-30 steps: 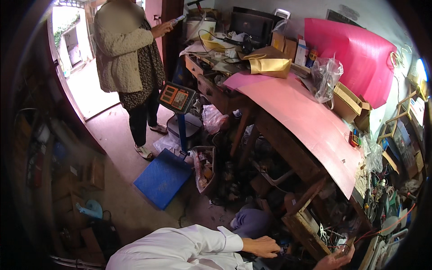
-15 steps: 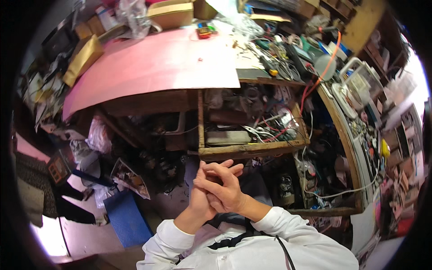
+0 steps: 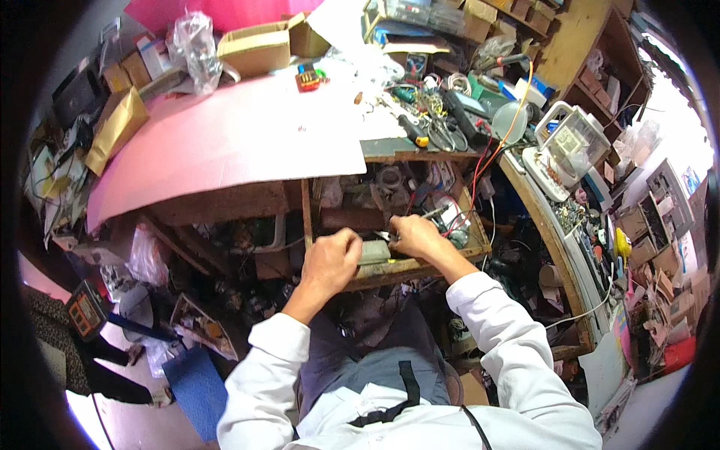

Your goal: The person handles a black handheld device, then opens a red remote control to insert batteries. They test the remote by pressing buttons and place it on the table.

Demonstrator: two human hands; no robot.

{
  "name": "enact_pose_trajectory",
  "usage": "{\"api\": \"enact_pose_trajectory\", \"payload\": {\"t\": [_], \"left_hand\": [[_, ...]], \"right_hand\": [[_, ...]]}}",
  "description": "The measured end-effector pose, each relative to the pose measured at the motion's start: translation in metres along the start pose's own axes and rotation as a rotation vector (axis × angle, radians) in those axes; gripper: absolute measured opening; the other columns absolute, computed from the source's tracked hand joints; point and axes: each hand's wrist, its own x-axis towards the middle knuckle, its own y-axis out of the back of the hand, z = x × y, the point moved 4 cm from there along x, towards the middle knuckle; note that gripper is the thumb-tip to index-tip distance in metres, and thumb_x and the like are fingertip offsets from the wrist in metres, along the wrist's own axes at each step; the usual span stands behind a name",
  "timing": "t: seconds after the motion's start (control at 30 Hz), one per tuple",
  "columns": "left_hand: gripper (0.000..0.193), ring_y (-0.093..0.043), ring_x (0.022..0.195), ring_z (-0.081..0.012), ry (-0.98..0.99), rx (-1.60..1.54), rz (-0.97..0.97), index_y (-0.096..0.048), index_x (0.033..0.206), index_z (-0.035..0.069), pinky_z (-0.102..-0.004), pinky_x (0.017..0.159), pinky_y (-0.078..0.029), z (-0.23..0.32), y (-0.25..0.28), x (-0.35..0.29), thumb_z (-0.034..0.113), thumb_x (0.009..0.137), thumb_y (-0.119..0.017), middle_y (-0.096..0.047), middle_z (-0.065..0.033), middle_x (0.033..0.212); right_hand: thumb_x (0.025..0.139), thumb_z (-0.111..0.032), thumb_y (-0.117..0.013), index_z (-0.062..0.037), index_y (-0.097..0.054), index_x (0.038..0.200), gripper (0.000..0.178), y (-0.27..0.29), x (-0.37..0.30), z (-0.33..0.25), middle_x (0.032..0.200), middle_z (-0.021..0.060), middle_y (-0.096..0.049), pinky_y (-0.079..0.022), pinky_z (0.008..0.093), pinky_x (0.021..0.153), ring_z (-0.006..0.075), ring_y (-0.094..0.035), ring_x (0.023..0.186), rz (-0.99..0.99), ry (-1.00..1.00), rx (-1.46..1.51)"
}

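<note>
My left hand [image 3: 330, 262] has its fingers curled closed at the drawer's left front. What it may hold, if anything, is hidden. My right hand [image 3: 417, 238] is bent closed over the drawer's contents, thumb and fingers together. Beside its fingertips lies a small white piece [image 3: 384, 235]; I cannot tell whether they grip it. Between the two hands rests a pale grey flat box [image 3: 373, 253] inside the open wooden drawer [image 3: 390, 274]. Behind it sits a dark brown block [image 3: 349, 219]. To the right are tangled red and white wires [image 3: 455, 217].
Above the drawer spreads a pink sheet [image 3: 225, 154] over the bench. A heap of tools [image 3: 427, 124] and an orange cable [image 3: 512, 112] are at the right. A clear-lidded white case [image 3: 574, 146] stands beyond. A blue panel [image 3: 196, 386] leans at lower left.
My hands have come apart from each other. Both have reached forward to the drawer, the left at its left front, the right over its contents. The view has shifted.
</note>
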Motion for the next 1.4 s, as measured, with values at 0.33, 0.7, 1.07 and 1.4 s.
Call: {"api": "enact_pose_trajectory", "payload": {"t": [0.33,0.7,1.07,1.4], "left_hand": [[0.025,-0.07,0.073,-0.0386,-0.118,0.234,-0.066,-0.071,0.089,0.006,-0.0486,0.066,-0.055,0.009,-0.002,-0.013,0.029,0.094,-0.062,-0.072,-0.0172,0.08],[0.03,-0.071,0.068,-0.0362,-0.07,0.349,-0.072,-0.068,0.082,0.005,-0.0475,0.063,-0.057,0.014,-0.003,-0.011,0.032,0.095,-0.062,-0.072,-0.0162,0.075],[0.034,-0.07,0.067,-0.0393,-0.01,0.295,-0.068,-0.07,0.082,0.003,-0.0499,0.064,-0.057,0.009,-0.007,-0.008,0.034,0.094,-0.061,-0.071,-0.0196,0.075],[0.034,-0.07,0.063,-0.0377,-0.068,0.377,-0.057,-0.068,0.077,0.004,-0.0478,0.06,-0.057,0.013,-0.012,-0.01,0.031,0.095,-0.058,-0.07,-0.0189,0.07]], "right_hand": [[0.074,-0.012,-0.069,-0.0003,-0.066,0.09,0.02,0.018,-0.004,-0.019,0.084,0.0234,-0.072,-0.056,0.0513,0.071,0.0423,-0.072,0.083,0.078,0.09,-0.143],[0.1,-0.031,-0.054,0.0003,-0.054,0.096,0.031,0.143,0.047,0.005,0.093,0.0263,-0.065,-0.049,0.0546,0.08,0.0467,-0.063,0.093,0.339,0.13,0.277],[0.092,-0.02,-0.062,-0.0022,-0.07,0.108,0.025,0.196,0.188,0.069,0.107,0.0235,-0.071,-0.055,0.0515,0.088,0.0435,-0.067,0.105,0.413,-0.129,-0.284],[0.083,-0.019,-0.075,-0.007,-0.076,0.096,0.017,0.144,0.158,-0.044,0.089,0.0139,-0.07,-0.055,0.042,0.076,0.0325,-0.069,0.084,0.572,0.344,0.091]]}}
